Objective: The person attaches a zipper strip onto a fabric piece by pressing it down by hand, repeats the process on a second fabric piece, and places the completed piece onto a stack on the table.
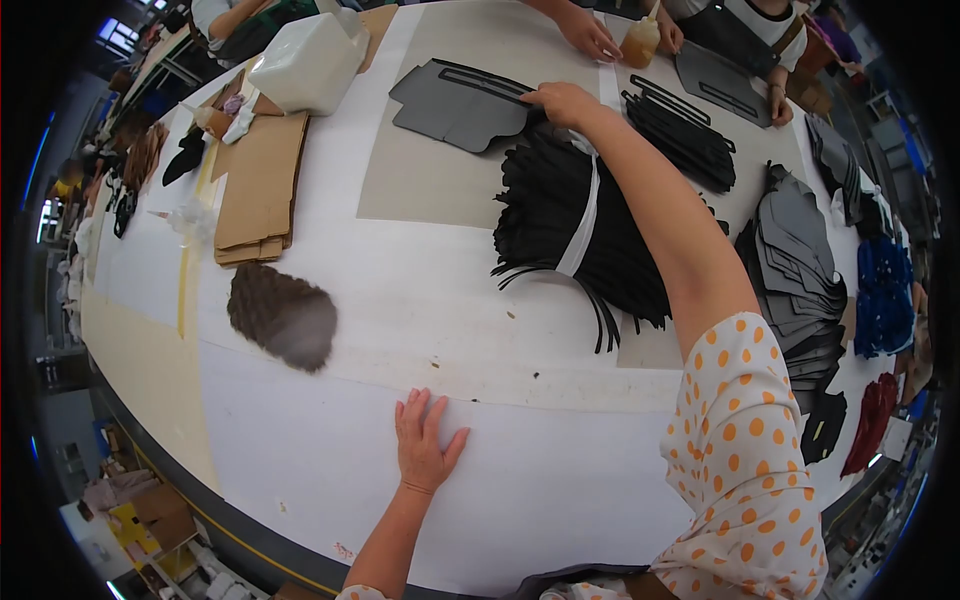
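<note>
My right hand (562, 104) reaches across the table, its fingers closed at the right edge of a flat dark grey panel (450, 112) that looks like leather. A long black slotted strip (478, 82) lies along the panel's upper edge. Just below that hand sits a thick bundle of black strips (545, 200), tied round with a white band (582, 215). My left hand (424, 445) rests flat on the white tabletop (300, 440) near the front, fingers spread, holding nothing.
At left are stacked brown cardboard (262, 190), a white plastic container (308, 65) and a blurred dark brown patch (285, 315). Black looped pieces (685, 135) and stacked grey panels (795, 250) lie at right. Across the table, a co-worker's hands are near a glue bottle (640, 42) and another panel (722, 85).
</note>
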Motion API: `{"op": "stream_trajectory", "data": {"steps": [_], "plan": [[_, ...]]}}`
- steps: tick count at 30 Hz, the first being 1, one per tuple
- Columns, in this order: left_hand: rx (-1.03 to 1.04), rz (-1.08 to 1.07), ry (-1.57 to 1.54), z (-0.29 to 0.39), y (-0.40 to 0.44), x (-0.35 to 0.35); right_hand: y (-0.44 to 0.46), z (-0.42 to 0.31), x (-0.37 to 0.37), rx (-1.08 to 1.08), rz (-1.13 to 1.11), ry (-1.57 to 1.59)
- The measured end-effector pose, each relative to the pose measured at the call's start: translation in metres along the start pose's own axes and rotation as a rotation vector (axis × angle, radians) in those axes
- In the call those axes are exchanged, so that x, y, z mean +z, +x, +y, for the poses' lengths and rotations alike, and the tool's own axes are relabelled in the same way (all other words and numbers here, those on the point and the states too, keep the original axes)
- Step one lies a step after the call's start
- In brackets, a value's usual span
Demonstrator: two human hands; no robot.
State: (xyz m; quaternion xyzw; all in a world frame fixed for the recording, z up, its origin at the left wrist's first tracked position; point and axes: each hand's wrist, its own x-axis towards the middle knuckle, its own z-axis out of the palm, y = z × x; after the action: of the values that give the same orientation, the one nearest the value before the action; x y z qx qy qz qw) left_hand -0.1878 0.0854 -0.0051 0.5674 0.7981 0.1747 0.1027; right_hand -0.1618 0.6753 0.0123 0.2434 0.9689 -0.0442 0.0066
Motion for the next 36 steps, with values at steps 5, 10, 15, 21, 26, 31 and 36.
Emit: {"op": "stream_trajectory", "data": {"steps": [5, 10, 15, 21, 26, 31, 36], "plan": [[0.021, 0.034, -0.014, -0.002, -0.003, 0.003, 0.0, 0.008, 0.004, -0.018, 0.052, 0.098], [0.019, 0.036, -0.011, 0.0, -0.002, 0.001, -0.001, -0.007, 0.0, 0.046, -0.002, 0.029], [0.022, 0.051, -0.027, 0.0, -0.001, 0.001, 0.004, -0.009, -0.007, 0.065, -0.065, 0.014], [0.021, 0.043, -0.021, 0.0, -0.001, 0.0, 0.004, -0.001, -0.015, 0.161, -0.027, 0.153], [0.022, 0.039, -0.021, -0.001, -0.002, 0.0, 0.008, -0.002, -0.006, 0.093, -0.028, 0.042], [0.021, 0.055, -0.031, -0.002, -0.003, 0.003, 0.014, 0.006, 0.005, 0.118, 0.075, 0.137], [0.001, 0.002, 0.01, -0.001, -0.002, 0.003, 0.011, 0.033, 0.021, 0.207, 0.286, 0.108]]}}
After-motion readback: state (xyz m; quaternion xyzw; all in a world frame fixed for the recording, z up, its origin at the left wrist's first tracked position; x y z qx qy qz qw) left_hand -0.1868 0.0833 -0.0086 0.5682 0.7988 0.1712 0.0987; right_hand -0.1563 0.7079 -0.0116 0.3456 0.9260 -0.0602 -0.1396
